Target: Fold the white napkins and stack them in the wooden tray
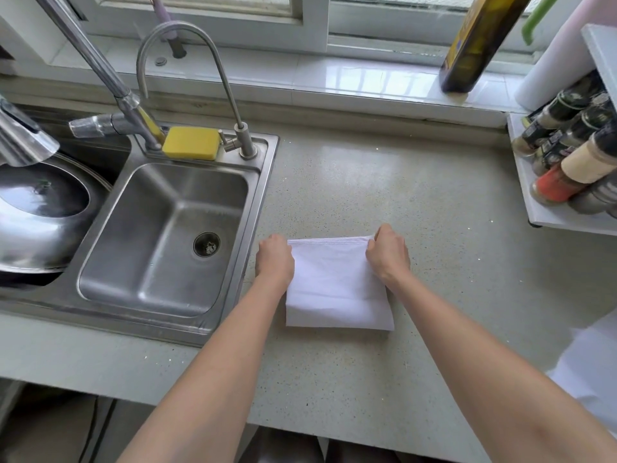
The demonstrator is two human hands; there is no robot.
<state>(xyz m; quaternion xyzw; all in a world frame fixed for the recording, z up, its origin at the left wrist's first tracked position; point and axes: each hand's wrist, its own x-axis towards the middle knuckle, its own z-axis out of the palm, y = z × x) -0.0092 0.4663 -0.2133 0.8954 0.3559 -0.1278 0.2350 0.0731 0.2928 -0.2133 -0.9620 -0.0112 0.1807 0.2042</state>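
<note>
A white napkin [337, 289] lies folded over on the speckled countertop [400, 195], its hemmed edges lined up at the far side. My left hand [275, 259] grips the napkin's far left corner with curled fingers. My right hand [389, 252] pinches the far right corner. More white cloth [591, 369] shows at the right edge of the view. No wooden tray is in view.
A steel sink [167, 235] with two taps and a yellow sponge [192, 142] lies just left of the napkin. A steel pot lid [36, 208] sits at far left. A white rack of spice jars [574, 155] stands at the right. A dark bottle [474, 45] stands on the window sill.
</note>
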